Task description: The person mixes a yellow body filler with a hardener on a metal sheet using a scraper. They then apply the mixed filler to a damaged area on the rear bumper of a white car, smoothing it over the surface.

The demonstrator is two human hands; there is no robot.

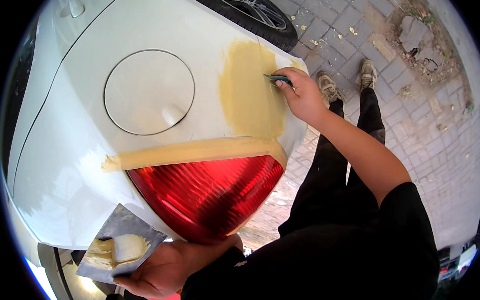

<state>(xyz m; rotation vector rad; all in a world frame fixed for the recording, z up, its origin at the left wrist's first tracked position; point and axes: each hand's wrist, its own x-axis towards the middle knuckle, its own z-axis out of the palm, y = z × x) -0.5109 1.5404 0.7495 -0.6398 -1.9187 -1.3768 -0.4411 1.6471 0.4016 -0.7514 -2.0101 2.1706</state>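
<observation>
My right hand (303,96) pinches a small dark green putty spreader (277,78), its edge at the right part of a yellowish filler patch (244,92) on the white car's rear fender (202,22). Low on the left, my left hand (161,271) is closed on the lower edge of a grey mixing plate (122,219). A lump of pale yellow putty (131,248) lies on that plate. Just below the filler patch, tan masking tape (192,151) runs along the upper edge of the red tail light (212,188).
The round fuel door (149,91) is shut, left of the patch. A rear wheel (250,10) shows at the top. Brick paving (410,119) with a broken, dirt-filled spot (421,42) lies to the right, where my shoes (329,85) stand close to the car.
</observation>
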